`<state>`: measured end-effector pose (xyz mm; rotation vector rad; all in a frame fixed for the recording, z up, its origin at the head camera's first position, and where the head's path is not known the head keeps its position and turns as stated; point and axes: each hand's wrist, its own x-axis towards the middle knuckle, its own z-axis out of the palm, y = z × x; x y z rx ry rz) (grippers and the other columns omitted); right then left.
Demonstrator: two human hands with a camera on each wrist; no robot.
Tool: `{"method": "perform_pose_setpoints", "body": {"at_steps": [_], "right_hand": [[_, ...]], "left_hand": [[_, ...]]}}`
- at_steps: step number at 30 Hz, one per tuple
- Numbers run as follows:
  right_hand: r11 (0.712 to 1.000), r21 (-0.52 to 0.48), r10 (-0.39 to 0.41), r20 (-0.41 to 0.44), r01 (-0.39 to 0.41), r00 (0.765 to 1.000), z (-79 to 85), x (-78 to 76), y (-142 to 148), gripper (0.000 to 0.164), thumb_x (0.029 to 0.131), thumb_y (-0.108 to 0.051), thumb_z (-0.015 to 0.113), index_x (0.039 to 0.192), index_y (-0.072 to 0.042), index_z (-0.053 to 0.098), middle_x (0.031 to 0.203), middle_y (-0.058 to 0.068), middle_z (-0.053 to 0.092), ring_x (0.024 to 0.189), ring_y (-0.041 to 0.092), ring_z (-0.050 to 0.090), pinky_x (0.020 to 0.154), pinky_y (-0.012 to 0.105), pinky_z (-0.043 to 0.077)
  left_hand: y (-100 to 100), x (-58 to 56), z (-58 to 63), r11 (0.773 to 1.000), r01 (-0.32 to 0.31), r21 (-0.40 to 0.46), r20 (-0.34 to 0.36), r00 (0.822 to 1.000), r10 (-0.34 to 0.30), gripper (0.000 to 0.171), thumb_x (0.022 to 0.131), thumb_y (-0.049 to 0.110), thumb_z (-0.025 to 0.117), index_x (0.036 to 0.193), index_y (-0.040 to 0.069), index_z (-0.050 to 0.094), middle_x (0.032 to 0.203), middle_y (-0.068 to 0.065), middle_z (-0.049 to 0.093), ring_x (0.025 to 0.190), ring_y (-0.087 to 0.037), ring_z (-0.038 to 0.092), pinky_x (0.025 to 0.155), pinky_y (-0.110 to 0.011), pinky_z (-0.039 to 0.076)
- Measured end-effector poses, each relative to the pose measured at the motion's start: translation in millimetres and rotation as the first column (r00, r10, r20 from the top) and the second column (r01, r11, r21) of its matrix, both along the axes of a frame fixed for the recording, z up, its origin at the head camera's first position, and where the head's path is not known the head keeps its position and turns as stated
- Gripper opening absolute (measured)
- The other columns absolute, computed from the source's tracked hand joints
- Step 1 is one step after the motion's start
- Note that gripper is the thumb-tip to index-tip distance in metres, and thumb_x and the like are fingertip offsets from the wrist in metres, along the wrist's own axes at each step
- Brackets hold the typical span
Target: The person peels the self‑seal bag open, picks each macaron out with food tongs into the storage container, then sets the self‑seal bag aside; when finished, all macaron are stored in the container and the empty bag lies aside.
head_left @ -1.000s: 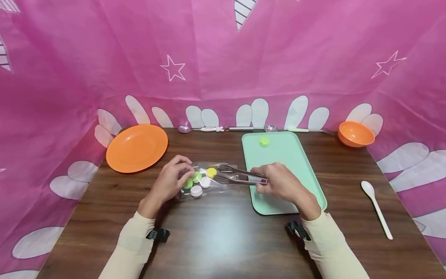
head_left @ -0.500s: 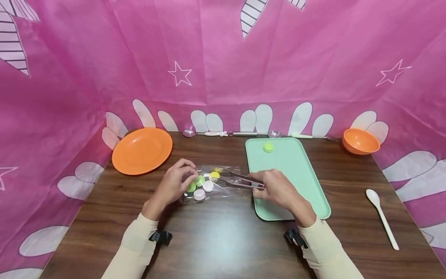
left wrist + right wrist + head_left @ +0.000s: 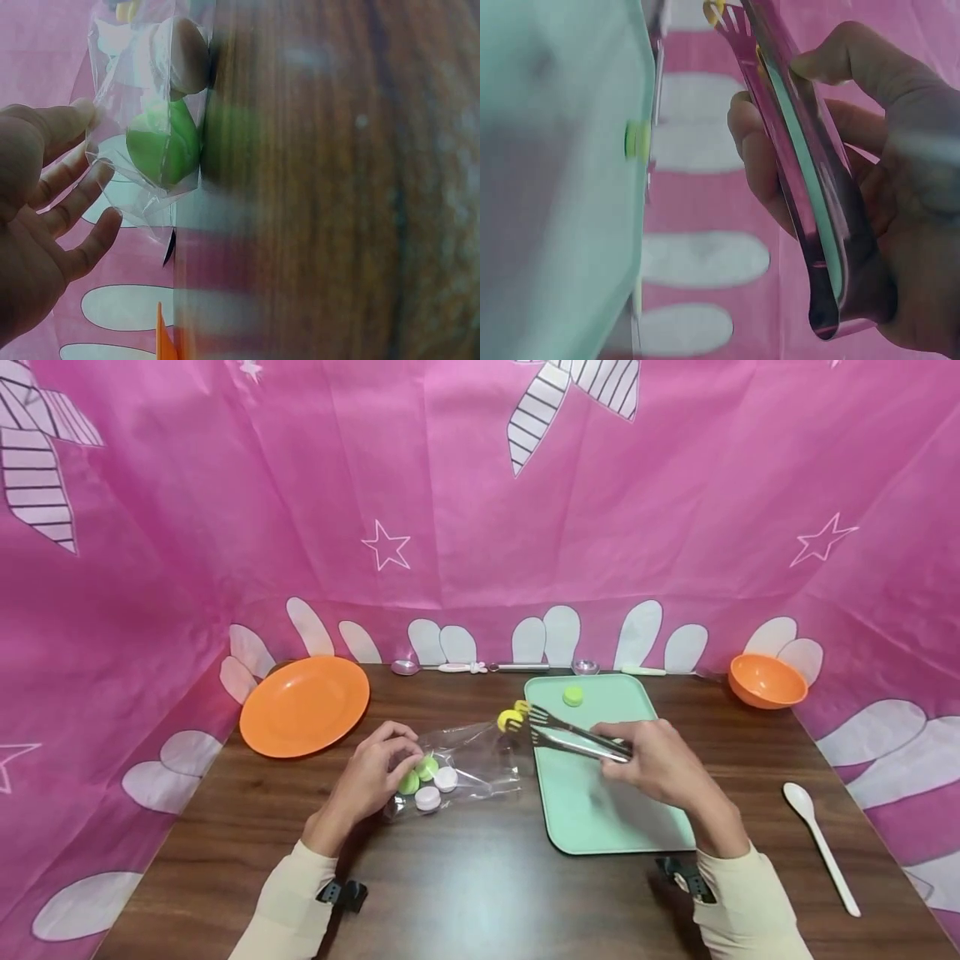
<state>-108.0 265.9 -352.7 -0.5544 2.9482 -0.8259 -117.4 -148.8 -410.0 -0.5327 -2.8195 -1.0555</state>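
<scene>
My left hand [image 3: 371,777] pinches the closed end of a clear plastic bag [image 3: 480,781] on the wooden table. Inside lie green round pieces [image 3: 427,767] and white round pieces [image 3: 428,798], small and thick like macarons. In the left wrist view, thumb and fingertips meet the crinkled film beside a green piece [image 3: 161,146]. My right hand [image 3: 660,764] grips metal tongs [image 3: 581,742] with slotted tips, thumb along one arm in the right wrist view. At their tips is a yellow round piece [image 3: 510,720], between the bag's mouth and the mint-green tray [image 3: 615,818].
One green round piece [image 3: 573,696] sits at the tray's far end. An orange plate [image 3: 303,706] stands back left, an orange bowl [image 3: 767,681] back right. A white spoon [image 3: 821,847] lies at the right; several utensils, including a ladle [image 3: 585,667], line the back edge.
The tongs have drawn the yellow piece out of the bag, lifting it rightward to the tray's near-left corner area. The left hand keeps its hold on the bag.
</scene>
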Motion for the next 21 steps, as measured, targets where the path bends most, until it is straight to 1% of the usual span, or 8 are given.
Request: {"method": "perform_pose_setpoints", "body": {"at_steps": [5,8,10,12,14,16,17,21], "right_hand": [[0.990,-0.005,-0.144,0.025,0.144,0.989,4.4,-5.0,33,0.045,0.085,-0.007,0.080,0.129,-0.003,0.076,0.074,0.003,0.061,0.062,0.014,0.046,0.048,0.025,0.035],[0.970,0.003,-0.245,0.031,0.245,0.969,-0.7,-7.9,46,0.049,0.086,-0.009,0.081,0.134,0.000,0.073,0.071,0.005,0.059,0.063,0.018,0.045,0.049,0.027,0.033],[0.953,0.018,-0.303,0.010,0.303,0.953,-4.6,-10.0,53,0.049,0.087,-0.012,0.081,0.134,0.000,0.073,0.069,0.006,0.058,0.066,0.021,0.046,0.052,0.029,0.033],[0.937,0.032,-0.348,-0.016,0.348,0.937,-9.4,-11.9,60,0.048,0.086,-0.014,0.080,0.132,0.000,0.074,0.071,0.011,0.064,0.068,0.023,0.049,0.055,0.030,0.035],[0.924,0.042,-0.379,-0.022,0.380,0.925,-14.8,-13.5,65,0.047,0.086,-0.016,0.078,0.131,0.000,0.074,0.080,0.018,0.071,0.070,0.026,0.053,0.057,0.031,0.037],[0.918,0.046,-0.395,-0.013,0.395,0.919,-19.8,-14.6,69,0.048,0.086,-0.017,0.078,0.130,0.002,0.074,0.095,0.026,0.075,0.073,0.029,0.057,0.058,0.031,0.040],[0.916,0.049,-0.399,-0.003,0.399,0.917,-22.0,-15.0,70,0.049,0.086,-0.017,0.077,0.131,0.003,0.073,0.103,0.029,0.076,0.075,0.030,0.058,0.058,0.031,0.041],[0.911,0.074,-0.410,0.052,0.406,0.911,-30.0,-15.7,73,0.054,0.088,-0.020,0.077,0.134,0.005,0.070,0.113,0.035,0.073,0.078,0.033,0.059,0.059,0.031,0.041]], "left_hand": [[2,-1.4,-0.8,1.000,-0.006,0.003,-0.012,1.000,0.006,0.008,0.092,0.006,0.084,0.100,0.006,0.083,0.117,-0.007,0.068,0.103,-0.024,0.068,0.099,-0.047,0.063],[1,-2.0,-1.3,1.000,-0.004,0.004,-0.020,1.000,0.004,0.008,0.092,0.007,0.084,0.100,0.006,0.082,0.117,-0.007,0.068,0.103,-0.024,0.068,0.099,-0.047,0.063],[1,-3.0,-0.6,1.000,0.002,0.006,-0.022,1.000,-0.002,0.008,0.093,0.008,0.084,0.101,0.006,0.082,0.118,-0.008,0.068,0.103,-0.024,0.068,0.099,-0.047,0.063],[1,-3.8,0.1,1.000,0.007,0.006,-0.021,1.000,-0.007,0.008,0.093,0.009,0.083,0.101,0.006,0.082,0.118,-0.008,0.068,0.102,-0.024,0.068,0.098,-0.046,0.063],[1,-4.3,0.3,1.000,0.010,0.003,-0.019,1.000,-0.010,0.008,0.094,0.009,0.083,0.102,0.006,0.082,0.118,-0.008,0.068,0.102,-0.023,0.068,0.097,-0.046,0.063],[1,-4.3,0.3,1.000,0.008,0.002,-0.014,1.000,-0.008,0.008,0.094,0.009,0.083,0.102,0.006,0.082,0.118,-0.008,0.068,0.101,-0.023,0.068,0.096,-0.045,0.063],[0,-4.1,-0.2,1.000,0.006,0.001,-0.013,1.000,-0.006,0.008,0.094,0.009,0.083,0.102,0.006,0.082,0.118,-0.008,0.068,0.101,-0.023,0.068,0.096,-0.045,0.063],[0,-2.3,-2.7,1.000,0.011,-0.001,-0.003,1.000,-0.011,0.009,0.093,0.008,0.083,0.102,0.007,0.082,0.118,-0.007,0.068,0.102,-0.023,0.068,0.098,-0.046,0.063]]}}
